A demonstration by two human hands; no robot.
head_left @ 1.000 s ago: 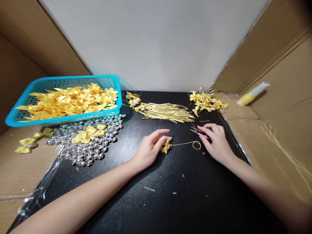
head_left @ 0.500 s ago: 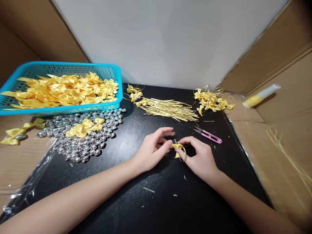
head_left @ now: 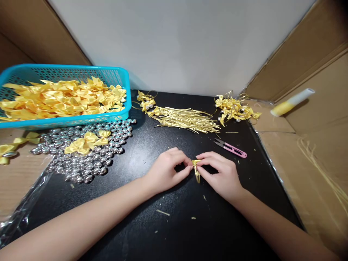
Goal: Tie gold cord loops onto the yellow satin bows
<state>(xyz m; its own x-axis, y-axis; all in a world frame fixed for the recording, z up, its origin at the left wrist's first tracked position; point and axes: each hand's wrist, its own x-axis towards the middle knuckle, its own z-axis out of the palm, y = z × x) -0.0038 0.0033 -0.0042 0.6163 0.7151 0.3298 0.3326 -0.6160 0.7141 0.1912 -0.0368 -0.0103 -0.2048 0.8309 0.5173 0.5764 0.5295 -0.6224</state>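
Both hands closer, left hand (head_left: 165,170), right hand (head_left: 221,174) grips pinching yellow bow (head_left: 195,164), scissors (head_left: 231,148) unmoved.

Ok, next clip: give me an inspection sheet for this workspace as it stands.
Surface: black mat, specked with small scraps.
Job's things: small yellow bow with a gold loop, pinched between both hands.
Clutter: blue basket of bows; silver bells; gold strings; finished bows; pink snips; glue tube.
Grippers: left hand and right hand meet at the bow, fingertips closed on it.
Cables: nothing seen.
Surroundings: cardboard walls, pale back wall.
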